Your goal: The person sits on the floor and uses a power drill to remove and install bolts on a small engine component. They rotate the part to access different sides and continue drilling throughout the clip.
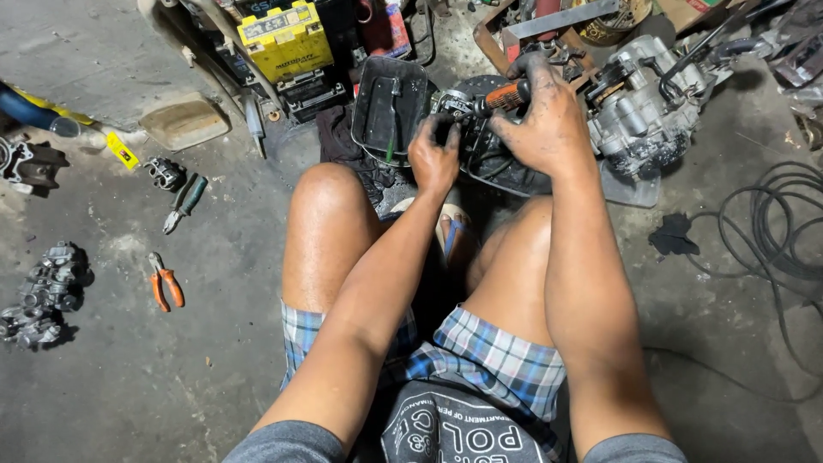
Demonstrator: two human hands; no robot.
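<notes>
I sit on a concrete floor with my knees up. My right hand [549, 120] is shut on a screwdriver with an orange handle [504, 96], which points left into a small metal part [453, 105]. My left hand [435, 154] grips that small part from below and steadies it. Both hands are greasy and work above a dark round cover [497, 171] on the floor, just in front of my feet.
A grey engine block [643, 111] lies at the right, a black metal tray [390, 103] and a yellow battery [285, 39] at the back. Orange pliers [165, 283], green pliers [184, 201] and carburettor parts [47, 291] lie at the left. Black cables [771, 231] coil at the right.
</notes>
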